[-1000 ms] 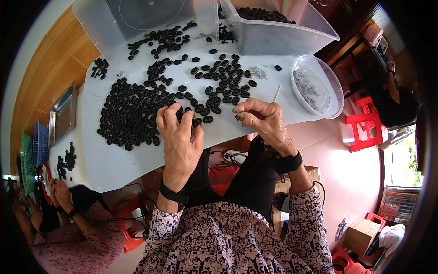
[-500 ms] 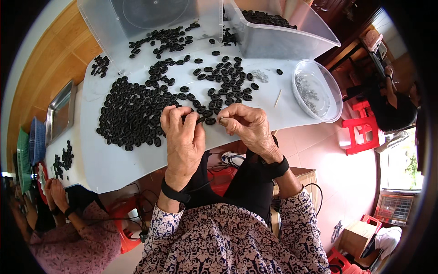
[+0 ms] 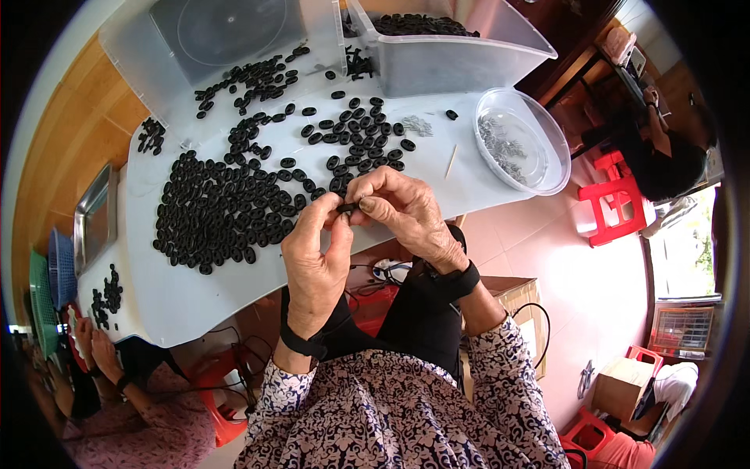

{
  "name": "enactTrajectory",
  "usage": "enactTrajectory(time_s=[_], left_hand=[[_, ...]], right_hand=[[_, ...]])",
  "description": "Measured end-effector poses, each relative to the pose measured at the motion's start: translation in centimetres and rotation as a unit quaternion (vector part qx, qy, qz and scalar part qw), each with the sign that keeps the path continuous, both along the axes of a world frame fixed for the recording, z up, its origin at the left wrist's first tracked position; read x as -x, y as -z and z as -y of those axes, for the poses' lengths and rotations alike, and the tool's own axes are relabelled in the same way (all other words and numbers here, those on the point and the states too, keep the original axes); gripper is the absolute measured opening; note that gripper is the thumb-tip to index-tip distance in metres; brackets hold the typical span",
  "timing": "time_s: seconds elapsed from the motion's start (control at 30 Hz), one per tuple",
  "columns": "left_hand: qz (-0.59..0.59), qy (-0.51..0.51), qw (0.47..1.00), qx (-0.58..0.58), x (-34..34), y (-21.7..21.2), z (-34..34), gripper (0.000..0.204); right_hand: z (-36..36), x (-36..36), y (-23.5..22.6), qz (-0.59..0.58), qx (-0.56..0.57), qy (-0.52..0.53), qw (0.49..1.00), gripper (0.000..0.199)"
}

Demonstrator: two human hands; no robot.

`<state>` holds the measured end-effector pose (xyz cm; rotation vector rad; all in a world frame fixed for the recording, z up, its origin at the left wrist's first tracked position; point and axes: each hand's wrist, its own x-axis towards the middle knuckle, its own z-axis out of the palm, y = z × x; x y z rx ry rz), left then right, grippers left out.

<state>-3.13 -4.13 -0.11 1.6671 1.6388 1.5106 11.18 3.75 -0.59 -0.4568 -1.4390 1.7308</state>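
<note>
My left hand point(image 3: 316, 254) pinches a small black oval piece point(image 3: 346, 208) between thumb and fingertips, over the table's near edge. My right hand point(image 3: 406, 211) meets it there, thumb and forefinger pressed together against the piece. Whatever those right fingertips hold is too small to make out. A big heap of black oval pieces with holes point(image 3: 211, 207) lies to the left of my hands. Just beyond them is a looser group of the same pieces point(image 3: 359, 133). Thin silvery bits point(image 3: 416, 125) lie beside that group.
A round clear tub point(image 3: 560, 141) with more silvery bits stands at the right. One thin stick point(image 3: 451, 161) lies nearby. Clear plastic bins point(image 3: 461, 69) stand at the back, one holding black pieces. A co-worker's hands point(image 3: 101, 348) are at the lower left; red stools point(image 3: 613, 207) stand at right.
My hands have come together at the black oval piece; the right moved left to meet the left. The view has shifted slightly, so the table's contents appear further left.
</note>
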Motion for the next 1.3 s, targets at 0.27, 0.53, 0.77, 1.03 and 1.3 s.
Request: enactTrajectory(time_s=[0.27,0.53,0.77,1.03,1.3], left_hand=[[0.013,-0.015,1.0,-0.012,-0.2,0.2,-0.4,0.025],[0.148,-0.009,0.989,0.009,-0.8,0.3,-0.5,0.025],[0.082,0.024,0.996,-0.001,-0.2,1.1,-0.8,0.025],[0.257,0.032,0.966,-0.022,0.2,0.1,-0.9,0.014],[0.173,0.008,0.985,-0.001,-0.5,0.1,-0.5,0.018]], right_hand=[[0.1,0.3,0.4,0.008,-0.052,0.022,0.998,0.007],[-0.1,0.1,0.2,0.001,-0.007,0.004,1.0,0.011],[-0.8,-0.5,0.7,-0.031,0.044,-0.045,0.998,0.013],[-0.2,-0.3,0.3,-0.014,0.061,-0.009,0.998,0.008],[-0.1,0.0,0.7,-0.043,0.046,0.017,0.998,0.012]])
